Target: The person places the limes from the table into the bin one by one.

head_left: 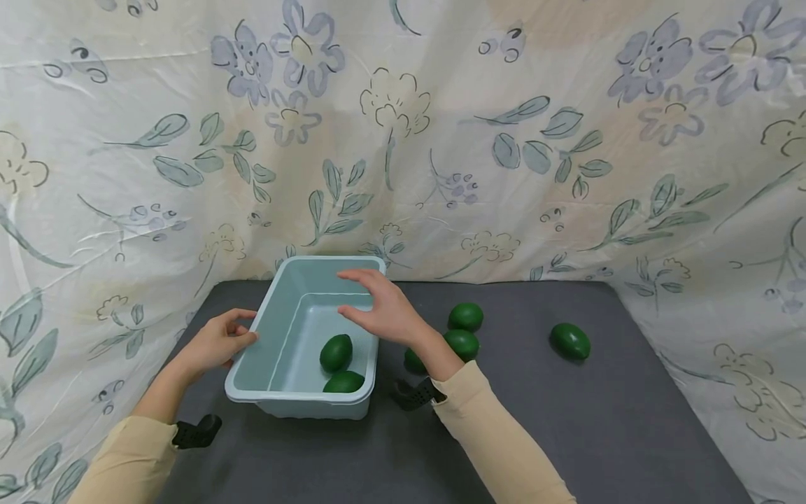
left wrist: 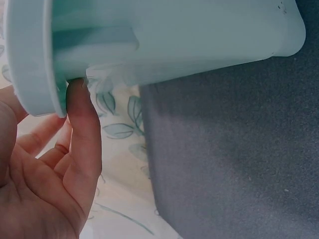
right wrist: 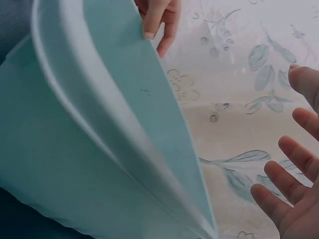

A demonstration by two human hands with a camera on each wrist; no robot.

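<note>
A pale blue plastic tub [head_left: 302, 409] stands on the dark grey table, with two shiny dark green oval fruits [head_left: 336, 353] inside, towards its near right corner. My left hand [head_left: 217, 341] grips the tub's left rim; in the left wrist view its fingers [left wrist: 83, 124] are at the underside of the lip. Above the tub's right side, my right hand [head_left: 385, 308] is held with its fingers spread and nothing in it. The right wrist view shows these fingers [right wrist: 299, 157] apart from the tub's wall [right wrist: 89, 149].
Right of the tub lie several more green fruits [head_left: 465, 317], one partly hidden behind my right forearm. Another green fruit [head_left: 569, 341] lies alone farther right. A flower-printed cloth [head_left: 441, 140] hangs behind and beside the grey table [head_left: 535, 420].
</note>
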